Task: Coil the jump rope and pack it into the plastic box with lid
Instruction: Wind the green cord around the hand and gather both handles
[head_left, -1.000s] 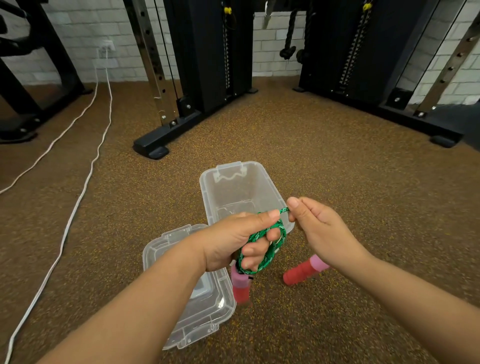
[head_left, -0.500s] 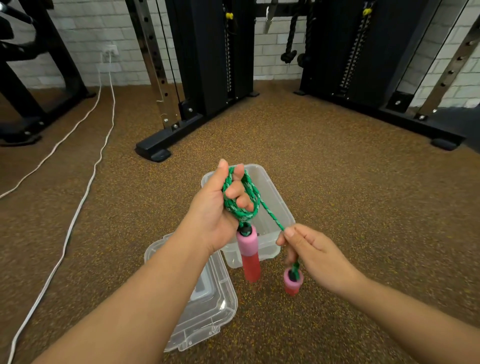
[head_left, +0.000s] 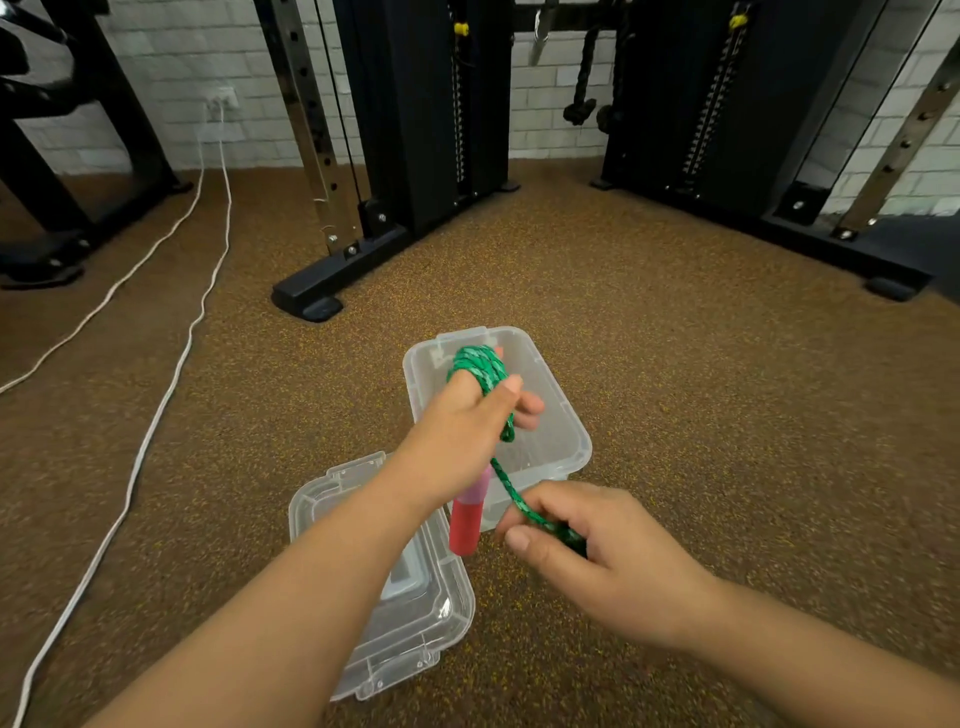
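The green jump rope (head_left: 480, 370) is wound in loops around the fingers of my left hand (head_left: 460, 431), held above the clear plastic box (head_left: 569, 415) on the floor. One pink and red handle (head_left: 467, 519) hangs below that hand. A short strand runs down to my right hand (head_left: 587, 551), which is closed on the rope's other end; the second handle is hidden inside or under that hand. The clear lid (head_left: 415, 613) lies on the floor just left of and nearer than the box, partly under my left forearm.
Brown speckled carpet covers the floor. Black gym machine frames (head_left: 332, 291) stand behind the box and at the right (head_left: 883, 280). Two white cables (head_left: 171, 374) run along the floor at the left from a wall socket.
My left hand with the coil has moved farther over the box and turned palm down. My right hand has closed over the second handle, hiding it.
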